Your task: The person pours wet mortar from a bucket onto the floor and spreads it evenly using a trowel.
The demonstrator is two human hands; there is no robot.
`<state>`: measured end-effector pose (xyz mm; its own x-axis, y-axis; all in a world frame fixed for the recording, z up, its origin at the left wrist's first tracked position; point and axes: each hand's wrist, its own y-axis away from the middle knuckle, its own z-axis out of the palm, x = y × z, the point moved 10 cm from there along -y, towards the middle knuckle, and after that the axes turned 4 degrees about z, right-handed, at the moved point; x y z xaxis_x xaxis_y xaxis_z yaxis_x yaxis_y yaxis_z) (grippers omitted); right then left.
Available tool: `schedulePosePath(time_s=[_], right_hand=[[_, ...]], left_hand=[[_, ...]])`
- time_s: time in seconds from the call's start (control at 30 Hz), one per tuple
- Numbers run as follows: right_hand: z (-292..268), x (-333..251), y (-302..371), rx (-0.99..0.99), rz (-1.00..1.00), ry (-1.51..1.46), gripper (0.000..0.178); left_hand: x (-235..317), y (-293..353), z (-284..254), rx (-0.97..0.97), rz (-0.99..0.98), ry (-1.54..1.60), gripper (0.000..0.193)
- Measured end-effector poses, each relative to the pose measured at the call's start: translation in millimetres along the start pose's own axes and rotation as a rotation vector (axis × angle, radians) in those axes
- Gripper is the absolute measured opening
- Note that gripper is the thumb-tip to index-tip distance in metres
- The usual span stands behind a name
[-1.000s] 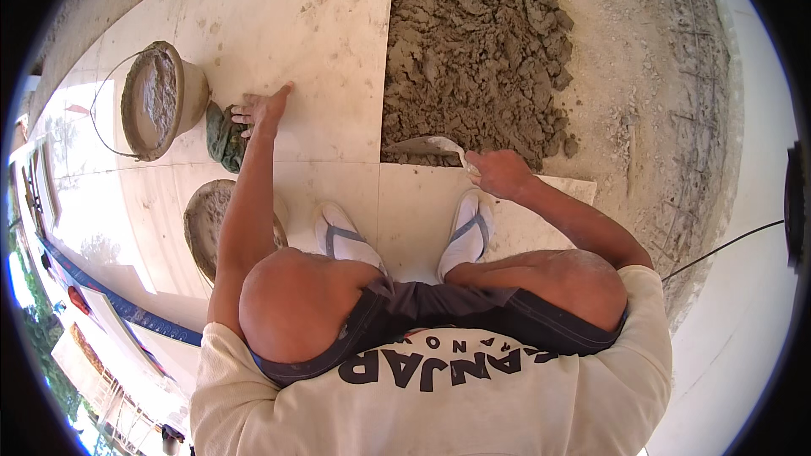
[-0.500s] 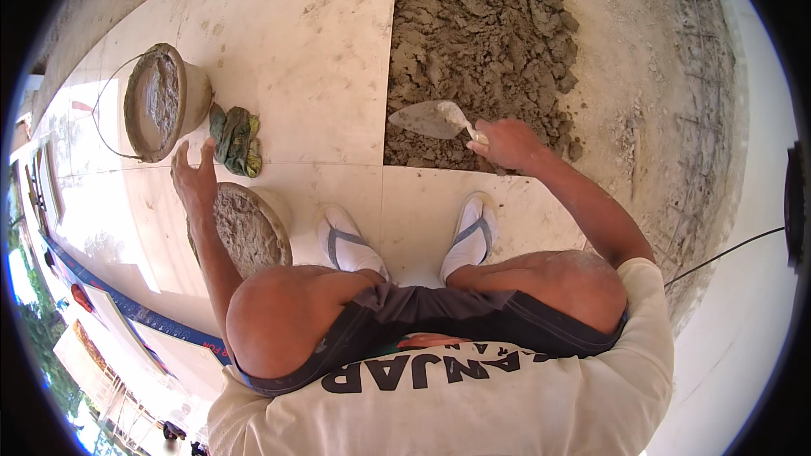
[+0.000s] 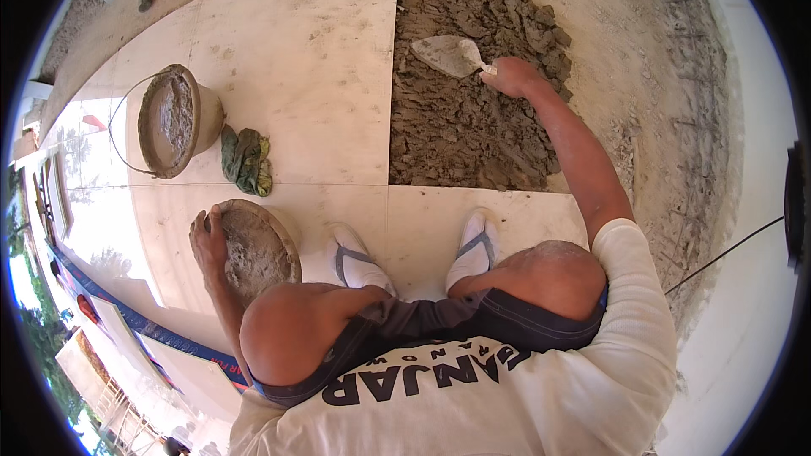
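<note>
My right hand [image 3: 514,78] is closed round the handle of a trowel [image 3: 449,56], its blade pointing left over the far part of the wet mortar bed [image 3: 473,139]. Grey mortar coats the blade. At the lower left, my left hand [image 3: 208,241] rests with fingers apart at the left rim of the near bucket [image 3: 285,241], which holds grey mortar. Behind it stands another bucket [image 3: 207,118] with a wire handle, also with grey stuff inside. A crumpled green cloth or glove [image 3: 247,162] lies between the two buckets, on the tiles.
Large pale tiles [image 3: 312,76] border the mortar on its left and near sides. My feet in sandals [image 3: 473,247] stand on the near tiles. Rough dusty ground [image 3: 629,51] lies to the right, beside a white wall [image 3: 743,304]. A long-handled tool [image 3: 146,2] lies far left.
My right hand has carried the trowel farther away, and the mortar's near part looks flatter. My left hand has come down from beside the far bucket to the near bucket's rim.
</note>
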<state>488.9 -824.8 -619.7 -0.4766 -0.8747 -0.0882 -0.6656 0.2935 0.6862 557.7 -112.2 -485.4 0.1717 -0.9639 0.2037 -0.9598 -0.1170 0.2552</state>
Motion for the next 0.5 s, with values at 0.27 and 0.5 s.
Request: schedulePosePath(time_s=[0.27, 0.5], right_hand=[[-7.6, 87.4, 0.2, 0.205, 0.192, -0.241, 0.051], [-0.3, 47.5, 43.7, 0.215, 0.192, -0.452, 0.042]], left_hand=[[-34.4, 15.0, -30.5, 0.130, -0.025, -0.009, 0.070], [-27.6, 51.0, -37.9, 0.258, 0.018, 0.052, 0.069]])
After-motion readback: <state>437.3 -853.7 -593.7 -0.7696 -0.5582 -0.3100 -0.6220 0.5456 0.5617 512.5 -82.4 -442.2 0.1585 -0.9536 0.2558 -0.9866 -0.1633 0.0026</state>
